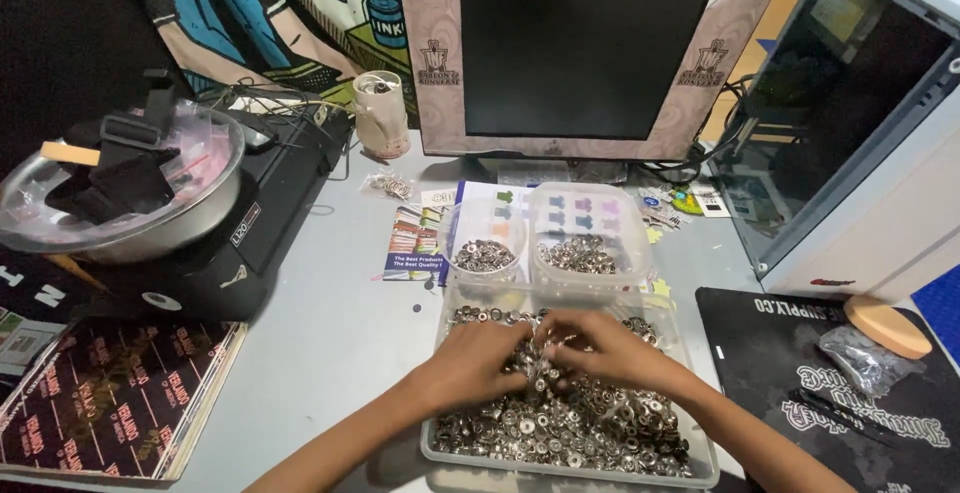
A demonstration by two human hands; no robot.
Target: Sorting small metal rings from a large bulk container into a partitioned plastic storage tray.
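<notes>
Metal snap buttons (560, 423), heaped in a clear tray (705, 468) at the desk's near edge, are pinched by the curled left hand (478, 361) and right hand (605, 350).

Both forearms reach in from the lower edge and converge. The left hand (478, 361) lies palm down with fingers curled. The right hand (600, 350) meets it, fingertips pinched together.
</notes>
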